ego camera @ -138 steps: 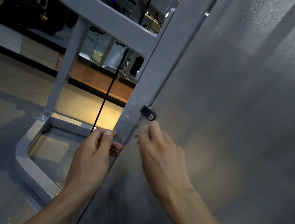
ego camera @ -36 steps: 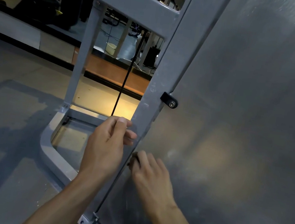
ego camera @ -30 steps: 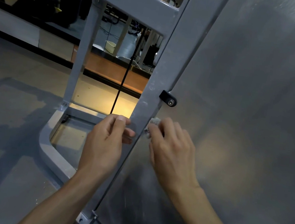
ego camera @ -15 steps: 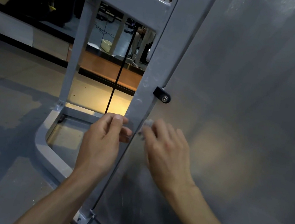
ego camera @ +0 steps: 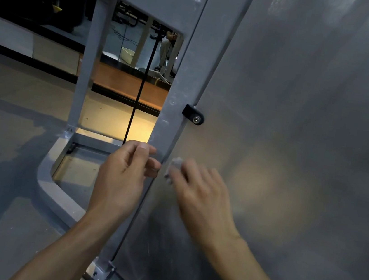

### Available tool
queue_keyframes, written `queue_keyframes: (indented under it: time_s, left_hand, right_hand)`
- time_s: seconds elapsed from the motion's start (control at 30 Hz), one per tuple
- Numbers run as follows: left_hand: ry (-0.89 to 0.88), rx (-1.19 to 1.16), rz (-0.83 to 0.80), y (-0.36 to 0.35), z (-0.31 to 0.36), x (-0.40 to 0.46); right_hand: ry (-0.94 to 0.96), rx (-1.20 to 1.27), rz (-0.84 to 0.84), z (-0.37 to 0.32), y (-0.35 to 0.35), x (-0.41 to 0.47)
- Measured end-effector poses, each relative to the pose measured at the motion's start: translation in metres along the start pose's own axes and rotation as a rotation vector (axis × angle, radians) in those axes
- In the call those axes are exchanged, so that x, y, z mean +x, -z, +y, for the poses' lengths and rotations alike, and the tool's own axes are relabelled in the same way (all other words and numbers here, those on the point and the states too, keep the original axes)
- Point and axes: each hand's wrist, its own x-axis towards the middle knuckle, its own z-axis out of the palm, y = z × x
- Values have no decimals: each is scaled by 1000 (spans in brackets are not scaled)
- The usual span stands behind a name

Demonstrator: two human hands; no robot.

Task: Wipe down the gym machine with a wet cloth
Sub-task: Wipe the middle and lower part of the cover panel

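We are mid-wipe on the gym machine's metal side panel (ego camera: 298,132). Our right hand (ego camera: 198,189) presses a small pale wet cloth (ego camera: 175,165) flat against the panel; the cloth peeks out just past the fingertips, fingers fairly straight over it, blurred. Just beside them, our left hand (ego camera: 124,176) curls round the grey upright post (ego camera: 180,92), thumb on the near face, steadying us. Beyond the fingertips sits the black latch (ego camera: 193,115), then the cable (ego camera: 140,91). Next, we judge, the cloth should sweep up toward the latch.
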Motion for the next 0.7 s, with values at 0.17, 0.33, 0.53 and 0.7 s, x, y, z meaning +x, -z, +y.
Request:
queue_keyframes:
  time_s: [0.17, 0.33, 0.53, 0.7]
  left_hand:
    - [-4, 12, -9, -4, -3, 0]
    - [-3, 1, -12, -6, -5, -1]
    - [-16, 6, -19, -9, -3, -3]
    - [-14, 5, -36, -10, -3, -7]
  right_hand:
    - [-71, 13, 16, 2, 7, -1]
    - [59, 27, -131, -20, -17, -40]
    - [-105, 105, 23, 11, 19, -4]
    - [-120, 85, 25, 8, 16, -10]
